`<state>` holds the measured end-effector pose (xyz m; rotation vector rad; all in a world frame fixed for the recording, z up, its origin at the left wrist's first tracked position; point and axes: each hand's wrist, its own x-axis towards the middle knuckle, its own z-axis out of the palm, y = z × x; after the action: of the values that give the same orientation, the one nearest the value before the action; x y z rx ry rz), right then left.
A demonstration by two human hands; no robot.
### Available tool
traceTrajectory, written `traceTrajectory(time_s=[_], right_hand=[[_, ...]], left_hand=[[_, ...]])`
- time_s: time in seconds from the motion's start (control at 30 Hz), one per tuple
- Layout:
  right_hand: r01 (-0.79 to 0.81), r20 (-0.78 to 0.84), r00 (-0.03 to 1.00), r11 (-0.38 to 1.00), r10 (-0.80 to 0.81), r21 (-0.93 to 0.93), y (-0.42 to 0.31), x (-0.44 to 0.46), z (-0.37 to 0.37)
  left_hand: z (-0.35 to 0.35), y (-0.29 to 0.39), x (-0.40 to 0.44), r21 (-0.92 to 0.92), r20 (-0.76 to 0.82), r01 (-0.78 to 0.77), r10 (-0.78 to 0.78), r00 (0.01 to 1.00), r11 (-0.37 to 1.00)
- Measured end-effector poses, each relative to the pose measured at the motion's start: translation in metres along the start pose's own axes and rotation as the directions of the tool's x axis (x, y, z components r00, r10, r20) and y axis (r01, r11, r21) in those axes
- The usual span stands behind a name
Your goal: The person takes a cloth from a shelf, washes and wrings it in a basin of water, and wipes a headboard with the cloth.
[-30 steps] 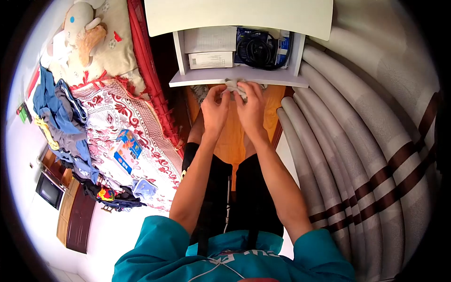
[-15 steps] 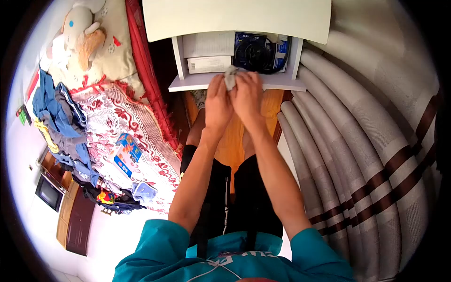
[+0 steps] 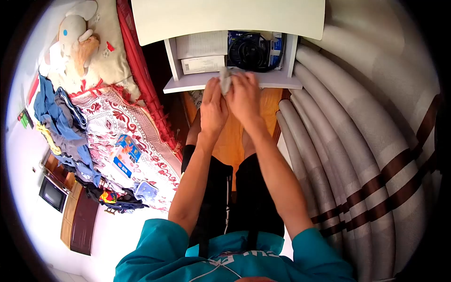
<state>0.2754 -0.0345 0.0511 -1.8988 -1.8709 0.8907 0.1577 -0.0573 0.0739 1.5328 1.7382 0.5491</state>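
Pale worktop (image 3: 228, 19) has its drawer (image 3: 279, 82) open, left hand (image 3: 213, 109) and right hand (image 3: 244, 97) curled nearly closed, both pinching gray cloth (image 3: 225, 81).

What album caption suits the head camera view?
Left hand and right hand hold bunched grey fabric at an open drawer with coiled black cable.

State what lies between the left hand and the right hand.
A grey cloth-like item shows between the left hand and right hand in the head view.
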Motion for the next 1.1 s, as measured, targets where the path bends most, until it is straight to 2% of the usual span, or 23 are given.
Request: traceTrajectory(time_s=[0.13, 0.2, 0.27, 0.33, 0.4, 0.43, 0.47, 0.5, 0.53, 0.57, 0.6, 0.67, 0.7, 0.77, 0.83, 0.87, 0.93, 0.97, 1.07, 1.1], right_hand=[[0.041, 0.022, 0.999, 0.999, -0.041, 0.004, 0.016, -0.001, -0.010], [-0.029, 0.046, 0.998, 0.996, 0.033, -0.085, 0.048, -0.004, -0.044], [-0.108, 0.048, 0.992, 0.971, 0.120, -0.214, 0.073, -0.008, -0.074], [-0.091, -0.016, 0.996, 0.967, 0.090, -0.239, 0.090, -0.011, -0.090], [-0.075, -0.067, 0.996, 0.963, 0.059, -0.259, 0.095, -0.016, -0.081], [-0.091, -0.111, 0.992, 0.961, 0.064, -0.261, 0.096, -0.016, -0.073], [-0.112, -0.157, 0.985, 0.958, 0.072, -0.263, 0.098, -0.017, -0.067], [-0.112, -0.156, 0.985, 0.959, 0.073, -0.261, 0.088, -0.017, -0.064], [-0.108, -0.105, 0.990, 0.975, 0.089, -0.195, 0.068, -0.014, -0.057], [-0.106, -0.053, 0.994, 0.986, 0.100, -0.129, 0.051, -0.011, -0.048], [-0.070, -0.026, 0.997, 0.992, 0.068, -0.102, 0.037, -0.009, -0.033], [-0.013, -0.046, 0.999, 0.997, 0.016, 0.076, 0.017, -0.009, -0.002], [-0.014, -0.054, 0.998, 0.994, 0.020, 0.111, 0.007, -0.008, 0.003], [-0.017, -0.060, 0.998, 0.989, 0.026, 0.149, -0.005, -0.011, 0.000], [-0.043, -0.181, 0.980, 0.973, 0.085, 0.228, -0.016, -0.018, -0.014], [-0.044, -0.180, 0.980, 0.973, 0.086, 0.228, -0.018, -0.025, -0.018], [-0.295, -0.127, 0.930, 0.908, 0.344, 0.298, -0.013, -0.041, -0.028], [-0.337, -0.110, 0.920, 0.903, 0.376, 0.267, -0.004, -0.049, -0.025], [-0.351, -0.062, 0.923, 0.898, 0.380, 0.265, 0.013, -0.055, -0.026], [-0.421, -0.026, 0.897, 0.871, 0.441, 0.255, 0.011, -0.054, -0.027]], left_hand=[[0.001, -0.006, -0.001, -0.013, -0.038, 0.032, -0.033, 0.999, 0.999], [0.000, 0.001, 0.000, 0.027, 0.009, -0.091, 0.091, 0.996, 0.995], [0.002, 0.003, -0.008, -0.017, -0.032, -0.054, 0.053, 0.998, 0.998], [0.002, 0.005, -0.015, -0.049, -0.076, -0.017, 0.013, 0.997, 0.999], [0.002, 0.007, -0.024, -0.158, -0.074, 0.202, -0.216, 0.974, 0.967], [0.002, -0.003, -0.030, -0.143, 0.083, 0.376, -0.367, 0.926, 0.916], [0.009, -0.010, -0.034, -0.141, 0.079, 0.378, -0.370, 0.926, 0.915], [0.019, -0.017, -0.036, -0.322, 0.156, 0.520, -0.497, 0.853, 0.791], [0.026, -0.021, -0.036, -0.475, 0.256, 0.633, -0.592, 0.764, 0.611], [0.029, -0.022, -0.034, -0.622, 0.307, 0.623, -0.585, 0.751, 0.474], [0.028, -0.018, -0.028, -0.624, 0.304, 0.621, -0.584, 0.752, 0.474], [0.019, -0.006, -0.012, -0.806, 0.389, 0.544, -0.484, 0.784, 0.233], [0.017, -0.008, -0.008, -0.804, 0.388, 0.545, -0.483, 0.785, 0.239], [0.012, -0.011, -0.005, -0.761, 0.502, 0.642, -0.543, 0.674, 0.094], [0.009, -0.006, -0.005, -0.777, 0.506, 0.628, -0.539, 0.673, 0.054], [0.008, -0.002, -0.004, -0.793, 0.509, 0.609, -0.536, 0.673, 0.012], [0.008, 0.002, 0.000, -0.815, 0.500, 0.579, -0.519, 0.693, -0.013], [0.007, 0.004, 0.001, -0.837, 0.489, 0.546, -0.499, 0.716, -0.038], [0.007, 0.006, 0.002, -0.834, 0.500, 0.549, -0.508, 0.702, -0.063], [0.006, 0.006, 0.002, -0.837, 0.503, 0.543, -0.479, 0.720, -0.063]])
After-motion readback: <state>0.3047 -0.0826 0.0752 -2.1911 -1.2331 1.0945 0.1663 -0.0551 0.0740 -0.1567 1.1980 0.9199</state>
